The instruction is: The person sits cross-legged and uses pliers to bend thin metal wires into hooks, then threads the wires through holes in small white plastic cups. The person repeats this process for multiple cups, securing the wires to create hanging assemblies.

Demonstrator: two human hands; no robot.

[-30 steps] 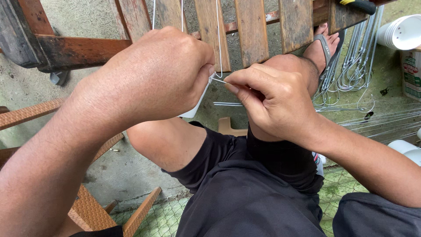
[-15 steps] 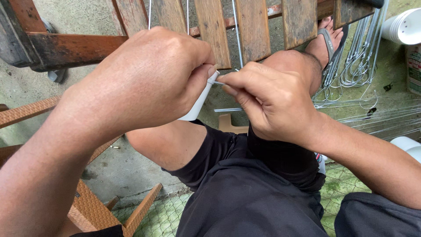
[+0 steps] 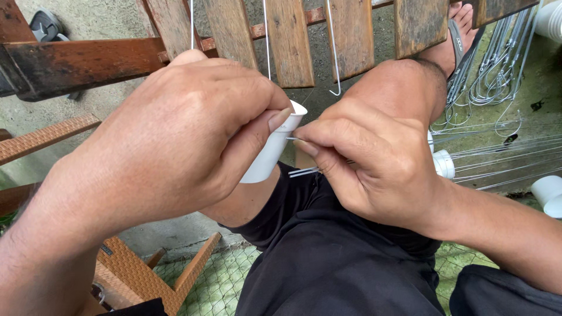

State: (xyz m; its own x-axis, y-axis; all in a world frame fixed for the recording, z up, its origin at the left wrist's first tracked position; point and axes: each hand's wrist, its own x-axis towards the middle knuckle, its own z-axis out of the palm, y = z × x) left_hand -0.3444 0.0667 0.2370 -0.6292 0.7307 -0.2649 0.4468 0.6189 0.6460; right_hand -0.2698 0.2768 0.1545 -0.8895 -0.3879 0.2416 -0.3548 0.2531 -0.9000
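Left hand [image 3: 175, 134] wraps a short white tube [image 3: 270, 151], held up over the lap in front of the wooden slats [image 3: 287, 41]; right hand [image 3: 374, 161] pinches thin wire [image 3: 301, 171] right at the tube's mouth. Threading looks underway, and next it likely needs a steady, straight push with the tube kept level

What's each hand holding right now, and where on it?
The left hand grips a short white tube around its body, thumb near the open rim. The right hand pinches thin metal wires near their ends, by the tube's side.
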